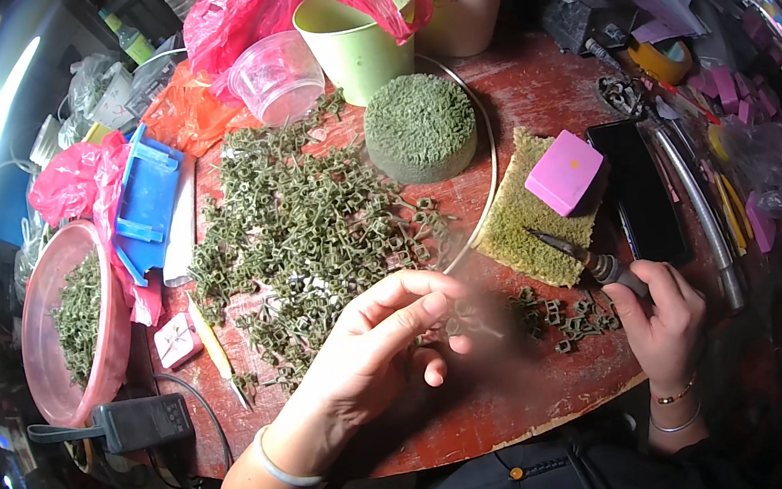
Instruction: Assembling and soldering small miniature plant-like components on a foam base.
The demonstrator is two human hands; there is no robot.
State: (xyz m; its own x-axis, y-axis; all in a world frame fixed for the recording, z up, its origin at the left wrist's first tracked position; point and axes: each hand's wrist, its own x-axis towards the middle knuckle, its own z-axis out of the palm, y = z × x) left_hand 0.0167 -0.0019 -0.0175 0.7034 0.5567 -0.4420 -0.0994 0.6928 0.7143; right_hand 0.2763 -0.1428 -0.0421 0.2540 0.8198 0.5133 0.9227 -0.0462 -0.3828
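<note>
My left hand (pixel 390 336) is raised over the near middle of the table, thumb and forefinger pinched together. What sits between them is blurred and I cannot make it out. My right hand (pixel 665 320) grips the grey handle of a soldering iron (pixel 607 268) with a dark pointed tip. That tip lies over a rough yellow-green pad (pixel 520 225), beside a pink block (pixel 564 173) resting on it. A wide heap of small dark green frame-like pieces (pixel 296 218) spreads left of centre. A smaller group of green pieces (pixel 579 320) lies between my hands.
Behind the heap stand a round green-topped block (pixel 419 129), a pale green bucket (pixel 356 42) and a clear tub (pixel 275 80). At left are a pink basin (pixel 69 323), a blue tray (pixel 148 205) and a power bank (pixel 143 423). A black phone (pixel 641 192) lies right.
</note>
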